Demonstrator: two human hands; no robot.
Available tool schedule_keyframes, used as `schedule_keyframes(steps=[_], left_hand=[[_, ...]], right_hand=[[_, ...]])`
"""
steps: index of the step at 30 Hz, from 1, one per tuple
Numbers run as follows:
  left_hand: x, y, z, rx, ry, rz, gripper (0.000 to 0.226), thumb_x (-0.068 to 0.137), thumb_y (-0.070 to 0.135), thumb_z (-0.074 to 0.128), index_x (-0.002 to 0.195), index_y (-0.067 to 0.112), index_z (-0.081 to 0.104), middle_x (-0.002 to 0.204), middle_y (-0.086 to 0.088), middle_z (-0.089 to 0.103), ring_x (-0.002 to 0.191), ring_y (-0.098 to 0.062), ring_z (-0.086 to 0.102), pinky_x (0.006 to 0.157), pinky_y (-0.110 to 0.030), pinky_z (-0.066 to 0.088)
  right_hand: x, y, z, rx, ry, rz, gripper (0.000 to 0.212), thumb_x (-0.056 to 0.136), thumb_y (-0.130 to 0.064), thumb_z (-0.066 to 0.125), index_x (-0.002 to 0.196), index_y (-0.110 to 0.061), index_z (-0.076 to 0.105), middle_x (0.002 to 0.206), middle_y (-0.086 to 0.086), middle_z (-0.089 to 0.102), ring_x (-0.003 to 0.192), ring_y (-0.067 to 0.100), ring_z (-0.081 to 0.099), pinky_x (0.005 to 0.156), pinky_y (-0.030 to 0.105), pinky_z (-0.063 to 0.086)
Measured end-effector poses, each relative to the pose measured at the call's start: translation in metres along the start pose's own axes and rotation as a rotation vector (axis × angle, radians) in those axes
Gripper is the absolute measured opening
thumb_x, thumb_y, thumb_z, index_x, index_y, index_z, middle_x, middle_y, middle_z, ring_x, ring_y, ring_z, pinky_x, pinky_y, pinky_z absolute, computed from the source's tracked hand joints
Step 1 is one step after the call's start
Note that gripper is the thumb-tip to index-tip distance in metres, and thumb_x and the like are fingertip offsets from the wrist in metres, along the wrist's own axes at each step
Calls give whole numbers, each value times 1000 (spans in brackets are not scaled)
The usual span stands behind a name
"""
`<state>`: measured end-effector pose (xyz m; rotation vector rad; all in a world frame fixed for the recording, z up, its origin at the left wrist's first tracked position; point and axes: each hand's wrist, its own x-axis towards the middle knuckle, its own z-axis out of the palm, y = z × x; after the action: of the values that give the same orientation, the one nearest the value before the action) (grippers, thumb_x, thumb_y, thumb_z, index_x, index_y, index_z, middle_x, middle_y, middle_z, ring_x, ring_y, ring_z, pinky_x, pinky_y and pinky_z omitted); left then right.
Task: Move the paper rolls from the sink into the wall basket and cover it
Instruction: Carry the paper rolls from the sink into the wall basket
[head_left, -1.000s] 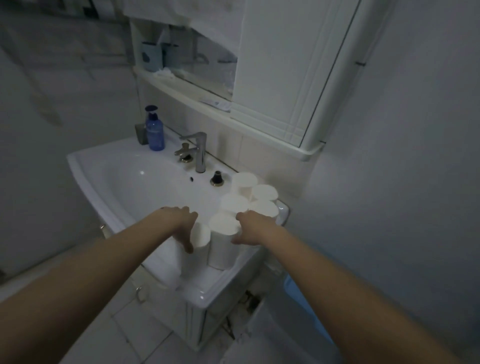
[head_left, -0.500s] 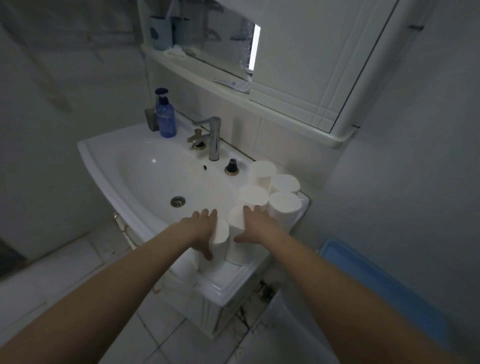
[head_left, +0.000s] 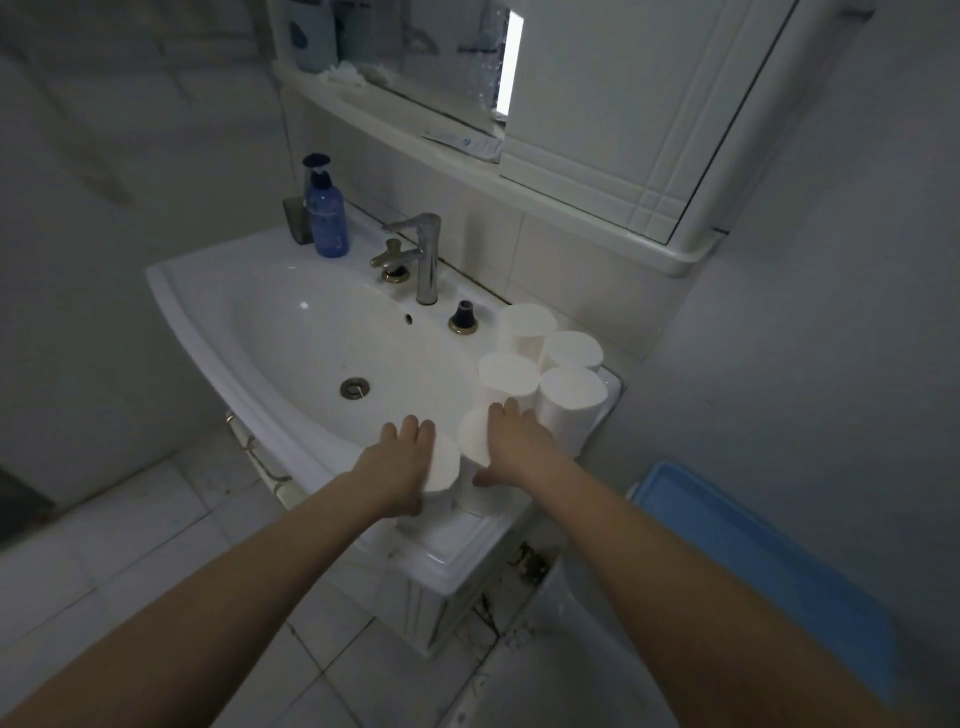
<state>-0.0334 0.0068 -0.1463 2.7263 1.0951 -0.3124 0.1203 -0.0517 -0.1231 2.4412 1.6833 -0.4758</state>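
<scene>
On the sink (head_left: 208, 312) ledge, each hand's fingers clasp an upright paper roll (head_left: 445, 462).

The rolls (head_left: 519, 322) are plain white, unpatterned. The sink (head_left: 291, 332) is glossy white, with a dark metal drain (head_left: 355, 387). The bottle (head_left: 325, 218) at its back left corner is translucent blue with a dark pump. The tap (head_left: 422, 254) is silver chrome; the knob (head_left: 463, 317) near it is dark on a brass-coloured base. The cabinet (head_left: 623, 104) is white with grooved lines. The floor tiles (head_left: 130, 519) are pale grey. The lid (head_left: 753, 561) at the right is light blue.
</scene>
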Motion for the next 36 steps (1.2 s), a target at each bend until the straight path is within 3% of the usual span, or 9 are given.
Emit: schedule_keyframes(steps=[6,18,25,30,33,36], left_hand=[[-18,2,12,11,79,20,76,68,21,76,127,11,29,123,-9,35,107,-27,40,65,-32,43],[-27,42,-17,107,55,108,83,66,35,77,130,12,28,126,-9,38,111,-27,45,76,-34,47],[-28,107,-46,178,0,179,92,63,46,78,133,14,28,128,-9,42,111,-27,49,84,-38,48],[-30,169,-74,152,-29,217,97,61,49,79,136,15,28,130,-9,45,111,-27,52,84,-35,46],[-32,217,-94,153,-11,265,99,59,51,80,137,14,30,131,-9,47,110,-27,54,79,-32,42],[-33,265,-120,166,-10,327,104,55,54,81,136,13,30,131,-8,50,111,-27,56,83,-34,44]], right_hand=[[-22,6,8,10,48,5,91,71,-39,78,137,-4,27,132,15,36,119,32,42,83,37,45],[-74,62,2,-72,12,-61,84,72,-31,77,138,-8,28,132,14,40,118,34,43,91,45,48],[-118,116,-23,-5,-18,-4,98,66,-34,83,141,-6,27,140,15,42,123,33,49,95,40,47],[-163,166,-44,-44,14,42,96,64,-40,83,139,-9,32,137,11,47,118,31,54,91,38,48],[-198,205,-65,-38,31,73,92,64,-39,84,136,-11,34,135,10,47,117,31,54,94,40,49],[-232,245,-93,-8,24,105,91,67,-37,83,137,-8,33,137,12,47,121,30,52,99,39,47]])
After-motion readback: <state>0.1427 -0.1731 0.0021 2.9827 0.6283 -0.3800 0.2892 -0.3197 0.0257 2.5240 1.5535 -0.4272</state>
